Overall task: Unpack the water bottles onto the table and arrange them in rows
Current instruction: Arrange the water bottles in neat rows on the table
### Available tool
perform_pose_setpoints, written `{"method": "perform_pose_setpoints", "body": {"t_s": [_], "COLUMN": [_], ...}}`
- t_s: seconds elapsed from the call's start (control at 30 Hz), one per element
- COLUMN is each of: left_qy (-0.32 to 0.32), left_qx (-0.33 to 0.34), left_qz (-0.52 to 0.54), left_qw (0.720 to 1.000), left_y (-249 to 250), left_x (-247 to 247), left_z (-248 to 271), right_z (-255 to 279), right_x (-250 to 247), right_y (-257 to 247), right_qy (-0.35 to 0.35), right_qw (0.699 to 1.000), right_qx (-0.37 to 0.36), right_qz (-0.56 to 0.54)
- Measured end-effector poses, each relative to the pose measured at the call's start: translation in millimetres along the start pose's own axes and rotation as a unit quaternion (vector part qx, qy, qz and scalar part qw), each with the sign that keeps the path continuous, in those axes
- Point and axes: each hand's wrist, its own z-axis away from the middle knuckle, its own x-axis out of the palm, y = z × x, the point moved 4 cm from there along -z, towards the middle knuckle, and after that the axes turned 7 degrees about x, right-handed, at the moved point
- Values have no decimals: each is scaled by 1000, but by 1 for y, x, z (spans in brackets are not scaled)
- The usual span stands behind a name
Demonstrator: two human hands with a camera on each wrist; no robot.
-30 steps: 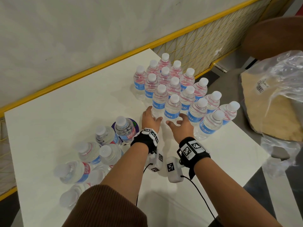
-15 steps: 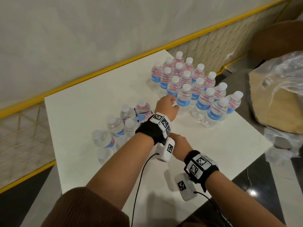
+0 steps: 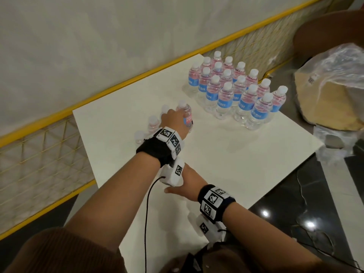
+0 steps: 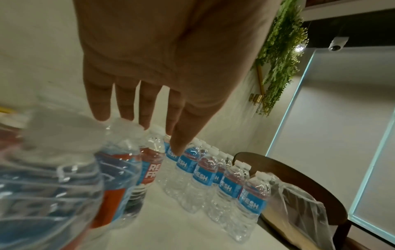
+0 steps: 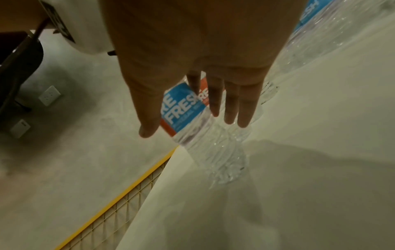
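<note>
only the wrist views show both hands (image 4: 162, 67) (image 5: 192, 59) spread flat, gripping none of the bottles (image 3: 232, 91)

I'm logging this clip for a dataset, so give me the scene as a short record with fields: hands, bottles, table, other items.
left hand: fingers straight, reaching over the loose bottles, holding nothing
right hand: open, low over the table, holding nothing
arranged bottles: upright, in rows at the table's far right corner
loose bottles: ungrouped cluster under the left hand
plastic wrap: on a seat beside the table
</note>
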Motion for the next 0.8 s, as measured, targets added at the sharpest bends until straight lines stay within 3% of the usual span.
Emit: {"method": "perform_pose_setpoints", "body": {"t_s": [0.1,0.33,0.5,0.8], "left_qy": [-62,-51,-41,-57], "left_qx": [1,7,-13,45], "left_qz": [-16,-75,-71,-62], "left_qw": [998,996,997,995], "left_y": [-10,-16,-12,38], "left_x": [8,-8,-10,10], "left_z": [8,5,-5,-24], "right_z": [0,5,0,-13], "right_x": [11,-1,-37,-129], "right_y": [-1,8,27,74], "right_qy": [42,90,137,229], "right_qw": [999,996,990,963], "right_qx": [-8,-13,5,48], "right_qz": [-23,-18,-43,-134]}}
